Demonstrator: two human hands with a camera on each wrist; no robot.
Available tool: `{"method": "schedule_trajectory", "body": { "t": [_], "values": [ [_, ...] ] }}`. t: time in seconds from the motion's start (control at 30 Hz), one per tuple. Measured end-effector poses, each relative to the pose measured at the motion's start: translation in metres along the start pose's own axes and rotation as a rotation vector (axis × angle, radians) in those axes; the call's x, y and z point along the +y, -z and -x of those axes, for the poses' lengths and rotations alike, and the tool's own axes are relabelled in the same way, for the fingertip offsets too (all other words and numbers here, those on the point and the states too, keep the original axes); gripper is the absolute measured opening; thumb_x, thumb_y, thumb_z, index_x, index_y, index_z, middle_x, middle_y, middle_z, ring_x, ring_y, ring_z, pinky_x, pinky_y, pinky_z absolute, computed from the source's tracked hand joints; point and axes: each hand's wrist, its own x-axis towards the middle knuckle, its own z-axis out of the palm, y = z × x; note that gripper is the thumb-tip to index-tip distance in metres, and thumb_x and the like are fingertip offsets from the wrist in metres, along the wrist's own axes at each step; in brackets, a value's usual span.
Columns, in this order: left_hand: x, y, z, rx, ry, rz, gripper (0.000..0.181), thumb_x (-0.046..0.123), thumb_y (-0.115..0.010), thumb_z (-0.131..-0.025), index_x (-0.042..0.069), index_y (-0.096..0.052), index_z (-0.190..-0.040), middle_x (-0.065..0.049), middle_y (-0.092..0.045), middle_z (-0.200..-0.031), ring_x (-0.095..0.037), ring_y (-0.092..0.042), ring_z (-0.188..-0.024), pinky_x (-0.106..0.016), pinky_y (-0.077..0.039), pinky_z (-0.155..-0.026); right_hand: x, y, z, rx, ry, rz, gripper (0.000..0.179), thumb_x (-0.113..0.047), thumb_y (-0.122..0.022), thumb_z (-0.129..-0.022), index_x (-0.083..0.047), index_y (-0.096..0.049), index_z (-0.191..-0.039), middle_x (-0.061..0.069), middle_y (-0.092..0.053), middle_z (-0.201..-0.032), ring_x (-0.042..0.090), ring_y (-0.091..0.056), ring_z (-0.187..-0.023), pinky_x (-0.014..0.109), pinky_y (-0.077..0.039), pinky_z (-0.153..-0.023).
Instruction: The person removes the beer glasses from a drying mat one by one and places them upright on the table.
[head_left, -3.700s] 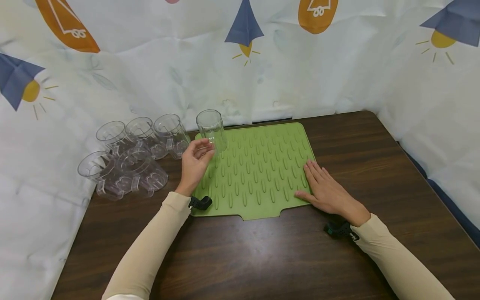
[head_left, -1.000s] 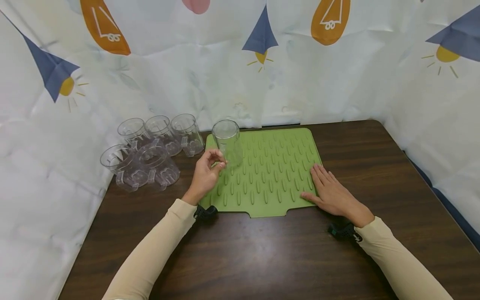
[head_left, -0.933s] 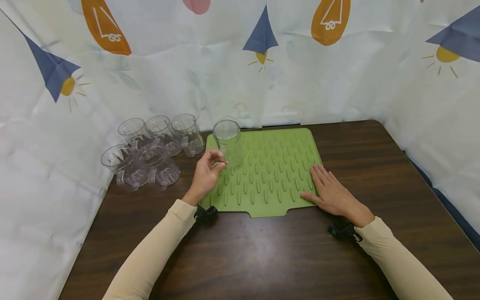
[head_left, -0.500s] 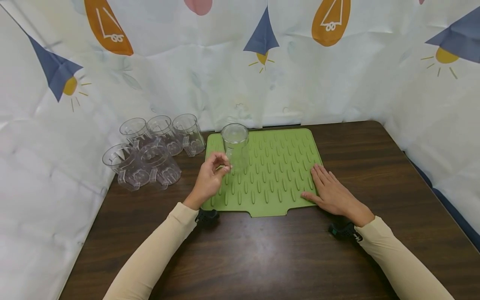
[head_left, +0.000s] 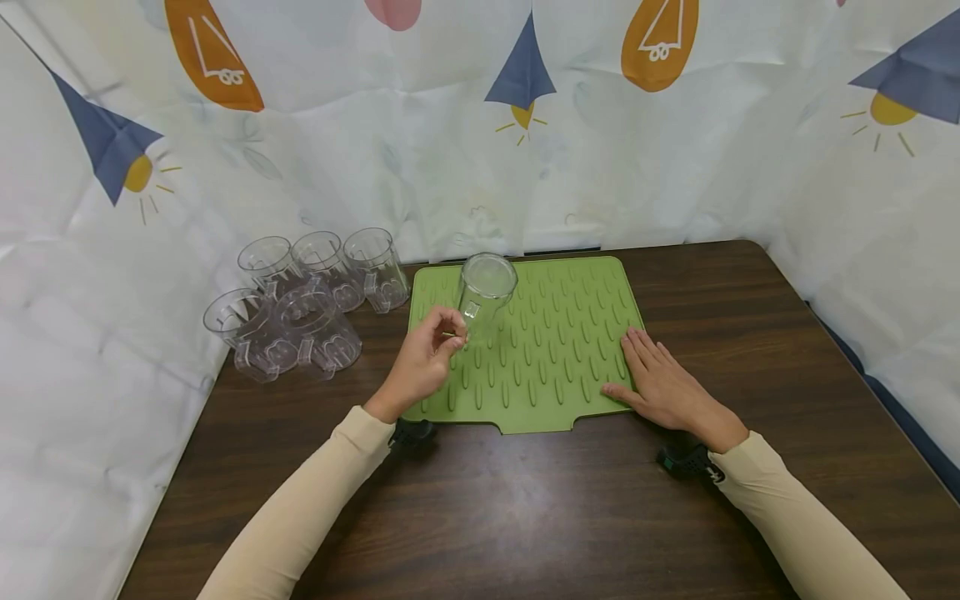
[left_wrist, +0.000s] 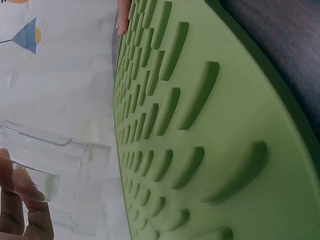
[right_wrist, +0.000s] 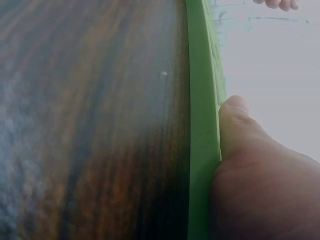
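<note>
In the head view, my left hand (head_left: 427,358) pinches the handle of a clear mug (head_left: 487,302) over the left part of the green ridged mat (head_left: 551,354). A thick double ring shows at the mug's upper end; I cannot tell whether that is rim or base. The left wrist view has the clear mug (left_wrist: 82,185) beside the curled fingers (left_wrist: 35,210), a gap seeming to part it from the mat. My right hand (head_left: 663,383) lies flat with straight fingers on the mat's right edge, its thumb (right_wrist: 240,122) along the border in the right wrist view.
Several more clear mugs (head_left: 318,329) stand close together left of the mat, their handles toward me. Dark wooden table (head_left: 510,517) surrounds the mat. A white patterned sheet (head_left: 360,150) hangs behind and at both sides.
Since the earlier frames, my left hand has carried the mug rightward and a little toward me over the mat, tilting it somewhat. My right hand has stayed on the mat's edge.
</note>
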Motion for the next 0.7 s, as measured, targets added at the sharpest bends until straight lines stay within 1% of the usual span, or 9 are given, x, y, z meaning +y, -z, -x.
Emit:
{"method": "schedule_trajectory", "body": {
  "t": [0.07,0.23,0.4,0.47,0.57,0.7],
  "values": [
    [0.002,0.000,0.001,-0.010,-0.019,-0.049,0.014,-0.011,-0.055,-0.100,-0.001,-0.052,-0.110,-0.016,-0.057,-0.102,-0.022,-0.061,-0.096,-0.025,-0.054,-0.080,0.000,0.000,0.000,-0.001,-0.001,0.000,0.096,-0.060,-0.049,-0.104,0.006,-0.013,-0.163,0.027,-0.005,-0.173,0.046,-0.009,-0.161,0.068,-0.012,-0.129],
    [0.007,-0.002,0.001,-0.020,-0.084,-0.141,0.018,-0.014,-0.055,-0.098,0.000,-0.054,-0.108,-0.015,-0.060,-0.104,-0.022,-0.063,-0.096,-0.029,-0.057,-0.081,0.000,0.000,-0.001,-0.006,-0.004,0.003,0.096,-0.061,-0.048,-0.104,0.005,-0.012,-0.163,0.027,-0.005,-0.173,0.046,-0.008,-0.161,0.068,-0.012,-0.129],
    [0.012,-0.002,0.002,-0.019,-0.160,-0.239,0.021,-0.017,-0.056,-0.096,0.002,-0.055,-0.105,-0.012,-0.060,-0.100,-0.019,-0.060,-0.089,-0.029,-0.056,-0.076,0.000,0.000,-0.002,-0.007,-0.004,0.000,0.096,-0.062,-0.047,-0.104,0.005,-0.011,-0.163,0.027,-0.005,-0.173,0.046,-0.008,-0.161,0.068,-0.011,-0.129],
    [0.014,-0.002,0.002,-0.022,-0.180,-0.266,0.021,-0.016,-0.056,-0.096,0.003,-0.055,-0.104,-0.010,-0.059,-0.097,-0.018,-0.059,-0.087,-0.029,-0.054,-0.075,0.000,0.001,-0.002,-0.003,-0.003,-0.008,0.095,-0.061,-0.047,-0.104,0.004,-0.011,-0.163,0.027,-0.005,-0.173,0.046,-0.008,-0.161,0.068,-0.011,-0.129],
    [0.017,-0.002,0.002,-0.031,-0.209,-0.306,0.020,-0.015,-0.057,-0.097,0.004,-0.054,-0.102,-0.009,-0.057,-0.095,-0.017,-0.056,-0.086,-0.030,-0.053,-0.075,0.000,0.001,-0.002,-0.001,-0.003,-0.020,0.093,-0.060,-0.045,-0.105,0.005,-0.011,-0.163,0.027,-0.005,-0.173,0.047,-0.008,-0.161,0.068,-0.011,-0.129],
    [0.021,-0.001,0.002,-0.052,-0.255,-0.370,0.021,-0.016,-0.055,-0.097,0.004,-0.055,-0.104,-0.010,-0.057,-0.096,-0.018,-0.056,-0.087,-0.031,-0.055,-0.076,-0.001,0.003,-0.002,-0.005,-0.007,-0.028,0.092,-0.059,-0.044,-0.106,0.005,-0.011,-0.163,0.028,-0.005,-0.173,0.047,-0.007,-0.161,0.068,-0.010,-0.129]
  ]
}}
